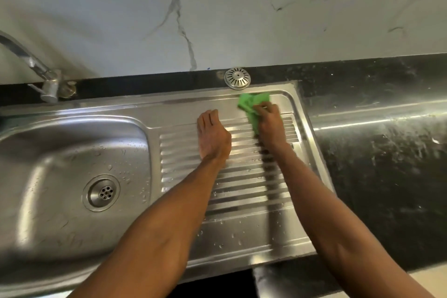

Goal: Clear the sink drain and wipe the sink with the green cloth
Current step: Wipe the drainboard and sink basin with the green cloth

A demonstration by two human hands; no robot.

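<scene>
The right hand [268, 126] is closed around a bunched green cloth [252, 104], pressing it onto the far right corner of the ribbed stainless drainboard [242, 191], just inside the raised rim and close below the round strainer cover [237, 78] that sits on the black ledge by the marble wall. The left hand [212, 135] lies flat on the ridges beside it, fingers together and holding nothing, apparently as a brace. The step in hand looks like wiping the drainboard, and it would go best with the cloth spread wider than it is now (a tight wad only skims the ridge tops), drawn along the grooves rather than across them so the droplets scattered over the near half are pushed toward the basin [72, 152]. The drain [102, 193] in the basin floor looks open, with no debris visible on it. Room is tight at the far edge, where a careless stroke could nudge the strainer cover; toward the person the drainboard is open, and the black countertop [387, 164] to the right is bare. The faucet [36, 68] stands well off to the left, clear of the strokes.
</scene>
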